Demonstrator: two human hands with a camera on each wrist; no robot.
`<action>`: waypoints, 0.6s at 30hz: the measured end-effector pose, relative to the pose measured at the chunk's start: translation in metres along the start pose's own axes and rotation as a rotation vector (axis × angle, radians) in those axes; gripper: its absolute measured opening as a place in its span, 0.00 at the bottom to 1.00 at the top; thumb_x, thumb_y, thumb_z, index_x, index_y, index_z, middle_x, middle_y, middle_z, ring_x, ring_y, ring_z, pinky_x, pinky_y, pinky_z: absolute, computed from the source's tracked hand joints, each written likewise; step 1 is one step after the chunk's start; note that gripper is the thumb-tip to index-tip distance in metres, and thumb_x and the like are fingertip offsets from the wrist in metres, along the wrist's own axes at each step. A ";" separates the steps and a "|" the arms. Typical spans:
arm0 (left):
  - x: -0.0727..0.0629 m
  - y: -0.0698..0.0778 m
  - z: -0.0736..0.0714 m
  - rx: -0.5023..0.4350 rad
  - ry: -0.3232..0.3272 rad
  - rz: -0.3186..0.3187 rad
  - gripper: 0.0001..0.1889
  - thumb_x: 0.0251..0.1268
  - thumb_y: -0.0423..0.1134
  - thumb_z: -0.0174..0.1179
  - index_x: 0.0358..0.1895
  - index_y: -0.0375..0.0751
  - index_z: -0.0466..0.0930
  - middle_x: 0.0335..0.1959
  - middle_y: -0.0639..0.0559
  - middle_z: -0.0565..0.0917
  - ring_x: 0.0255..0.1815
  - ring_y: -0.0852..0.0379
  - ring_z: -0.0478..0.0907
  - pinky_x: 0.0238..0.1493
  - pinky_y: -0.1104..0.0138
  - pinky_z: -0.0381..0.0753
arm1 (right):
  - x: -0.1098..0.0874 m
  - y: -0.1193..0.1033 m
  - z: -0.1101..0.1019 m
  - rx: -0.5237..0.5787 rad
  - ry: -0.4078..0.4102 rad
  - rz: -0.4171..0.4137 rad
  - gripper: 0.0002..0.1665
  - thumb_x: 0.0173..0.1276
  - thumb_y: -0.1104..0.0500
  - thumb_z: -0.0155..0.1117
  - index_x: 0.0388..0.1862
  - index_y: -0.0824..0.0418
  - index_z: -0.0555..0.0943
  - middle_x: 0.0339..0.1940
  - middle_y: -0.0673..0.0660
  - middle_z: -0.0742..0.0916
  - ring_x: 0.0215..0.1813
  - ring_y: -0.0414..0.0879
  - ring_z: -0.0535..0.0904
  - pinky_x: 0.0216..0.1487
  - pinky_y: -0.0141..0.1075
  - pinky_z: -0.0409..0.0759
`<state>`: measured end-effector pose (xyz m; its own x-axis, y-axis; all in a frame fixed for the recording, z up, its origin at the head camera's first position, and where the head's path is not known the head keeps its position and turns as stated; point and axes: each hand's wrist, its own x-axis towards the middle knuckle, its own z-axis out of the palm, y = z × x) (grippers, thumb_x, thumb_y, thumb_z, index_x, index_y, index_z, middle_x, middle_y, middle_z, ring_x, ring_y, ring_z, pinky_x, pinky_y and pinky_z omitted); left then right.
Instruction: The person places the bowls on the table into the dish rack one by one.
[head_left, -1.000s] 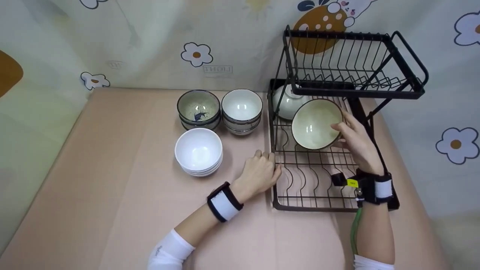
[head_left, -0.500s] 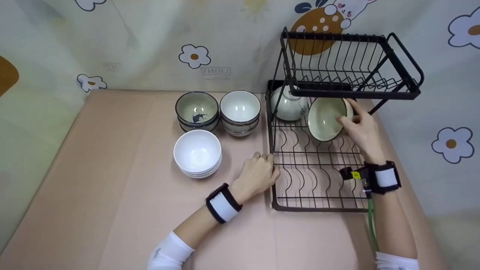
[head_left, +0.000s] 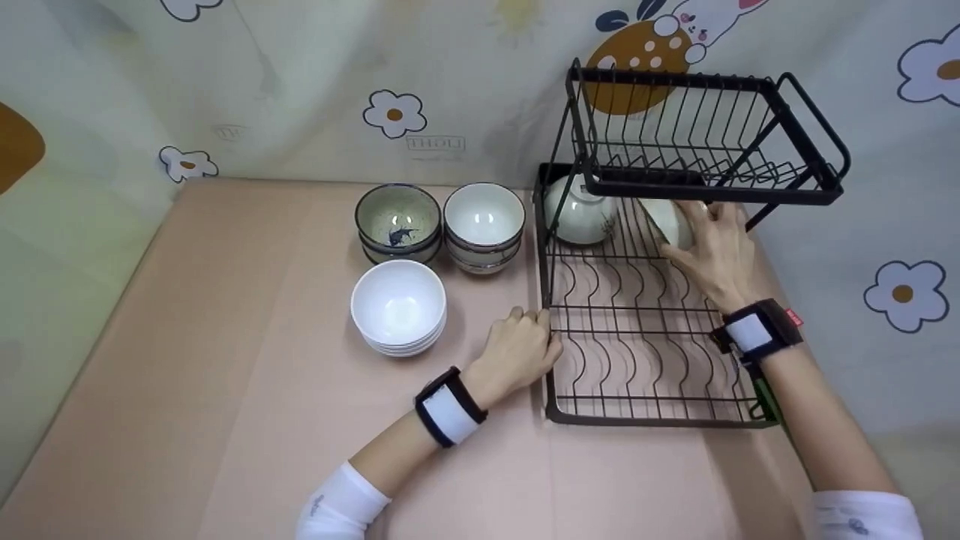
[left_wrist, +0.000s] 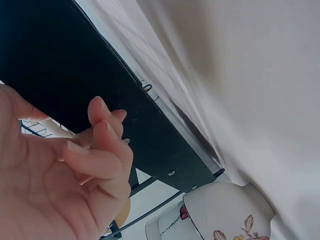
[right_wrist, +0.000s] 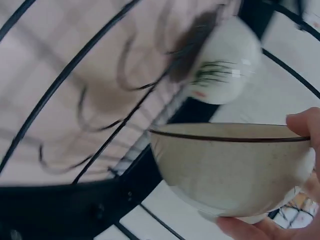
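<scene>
My right hand [head_left: 716, 255] grips a pale bowl [head_left: 667, 223] with a dark rim, tilted on its side under the upper tier of the black dish rack [head_left: 634, 422]. In the right wrist view, a digit lies over the bowl's rim [right_wrist: 230, 137] and fingers hold near its foot. Beside it, an upside-down white bowl [head_left: 581, 214] rests in the rack's back left corner. My left hand [head_left: 517, 349] is at the rack's left edge, its curled fingers against the black side panel [left_wrist: 150, 145] and the thumb side over the edge.
Left of the rack, on the pink-beige table [head_left: 247, 315], stand a stack of greenish bowls [head_left: 397, 214], a stack of dark-rimmed white bowls [head_left: 484, 217] and a stack of plain white bowls [head_left: 397, 304]. The upper tier [head_left: 712, 191] overhangs the rack's back half.
My right hand has moved the pale bowl back and right, turning it from facing up onto its side beneath the upper tier. The left hand has stayed at the rack's edge.
</scene>
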<state>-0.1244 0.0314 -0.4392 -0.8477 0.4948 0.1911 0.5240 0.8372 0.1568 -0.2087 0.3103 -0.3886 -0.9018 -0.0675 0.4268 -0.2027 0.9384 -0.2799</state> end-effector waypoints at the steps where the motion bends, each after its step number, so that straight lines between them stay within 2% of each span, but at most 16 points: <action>1: 0.000 0.000 0.000 -0.001 -0.005 -0.003 0.17 0.70 0.48 0.46 0.42 0.37 0.76 0.30 0.46 0.83 0.34 0.51 0.79 0.27 0.63 0.81 | 0.003 0.002 0.002 -0.036 -0.002 -0.035 0.52 0.52 0.57 0.74 0.72 0.36 0.58 0.59 0.72 0.68 0.47 0.66 0.69 0.28 0.56 0.78; 5: 0.001 0.000 0.000 -0.018 -0.039 -0.020 0.17 0.70 0.48 0.45 0.42 0.37 0.76 0.31 0.46 0.83 0.35 0.51 0.79 0.27 0.63 0.81 | 0.013 0.008 0.013 -0.120 -0.019 -0.148 0.59 0.47 0.58 0.78 0.72 0.32 0.55 0.64 0.72 0.64 0.49 0.66 0.69 0.22 0.54 0.78; 10: 0.002 0.001 -0.001 -0.027 -0.075 -0.035 0.18 0.71 0.49 0.44 0.45 0.37 0.75 0.33 0.46 0.83 0.36 0.51 0.79 0.28 0.62 0.81 | 0.019 0.011 0.027 -0.234 -0.039 -0.235 0.51 0.44 0.61 0.78 0.67 0.45 0.66 0.68 0.72 0.62 0.47 0.66 0.71 0.18 0.50 0.77; 14: 0.001 0.002 -0.001 -0.034 -0.089 -0.036 0.19 0.71 0.49 0.44 0.46 0.37 0.75 0.33 0.46 0.83 0.36 0.51 0.79 0.28 0.62 0.81 | 0.022 0.014 0.038 -0.306 -0.007 -0.301 0.46 0.41 0.62 0.79 0.63 0.49 0.71 0.68 0.72 0.61 0.43 0.65 0.72 0.15 0.45 0.76; 18: 0.001 0.001 -0.001 -0.037 -0.102 -0.037 0.19 0.71 0.49 0.44 0.47 0.37 0.74 0.33 0.46 0.83 0.36 0.51 0.79 0.28 0.62 0.81 | 0.025 0.019 0.048 -0.339 0.046 -0.362 0.46 0.37 0.62 0.81 0.59 0.52 0.73 0.67 0.70 0.62 0.51 0.68 0.71 0.17 0.47 0.78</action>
<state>-0.1246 0.0329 -0.4377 -0.8693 0.4868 0.0856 0.4937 0.8468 0.1981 -0.2529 0.3100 -0.4242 -0.7773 -0.4017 0.4841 -0.3575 0.9153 0.1855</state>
